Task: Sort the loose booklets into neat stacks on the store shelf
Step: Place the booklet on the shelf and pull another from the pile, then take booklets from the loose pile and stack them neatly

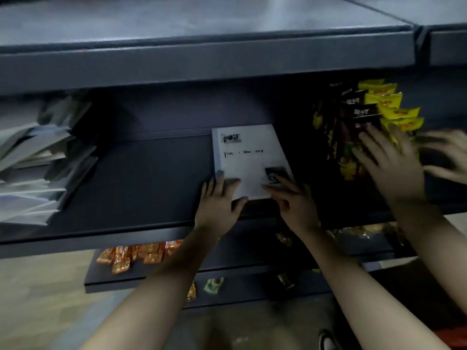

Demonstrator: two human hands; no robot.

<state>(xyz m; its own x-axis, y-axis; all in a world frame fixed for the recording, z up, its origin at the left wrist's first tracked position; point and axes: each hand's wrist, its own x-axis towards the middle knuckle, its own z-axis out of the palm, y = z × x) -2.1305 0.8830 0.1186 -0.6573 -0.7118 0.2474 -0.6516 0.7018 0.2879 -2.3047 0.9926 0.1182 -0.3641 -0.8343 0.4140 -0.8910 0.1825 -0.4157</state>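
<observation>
Two forearms of ours rise from the bottom edge, elbows cut off. Beneath them, orange snack packets (131,256) blur on a lower shelf. Our left hand (217,200) lies open against the near left corner of the white booklet (250,157). Our right hand (294,200) presses straight fingers on its near right corner. It lies flat on the dark middle shelf (141,178), its title partly washed out. Rightward, another person's hand (394,168) touches yellow and dark snack packs (374,109). Leftward, loose booklets (38,160) heap up, smeared.
</observation>
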